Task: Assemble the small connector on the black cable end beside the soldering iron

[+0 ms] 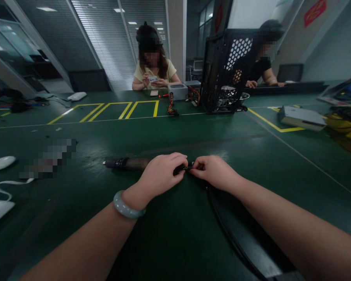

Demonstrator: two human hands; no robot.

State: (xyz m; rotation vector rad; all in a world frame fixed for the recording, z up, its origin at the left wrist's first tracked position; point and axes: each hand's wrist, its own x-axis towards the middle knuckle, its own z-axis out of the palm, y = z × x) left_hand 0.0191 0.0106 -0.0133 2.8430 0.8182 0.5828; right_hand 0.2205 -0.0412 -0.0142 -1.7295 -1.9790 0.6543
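Observation:
An electric screwdriver (130, 164) with a brown grip and a dark front end lies along the table, its bit pointing left. My left hand (163, 171), with a pale green bangle at the wrist, is closed around the screwdriver's rear end and covers it. Just to the right, my right hand (213, 171) pinches a small dark piece, apparently a cable plug, against that rear end. Fingers hide most of the join, so I cannot tell whether the two are connected. A black cable (226, 230) runs from below my right hand toward the table's near edge.
A black computer case (229, 74) and a power supply (178, 92) stand at the back. Two people sit across the green table (105, 242). A grey metal box (302, 118) lies at right. At left are a white mouse (1, 163) and a blurred-out object (51, 158).

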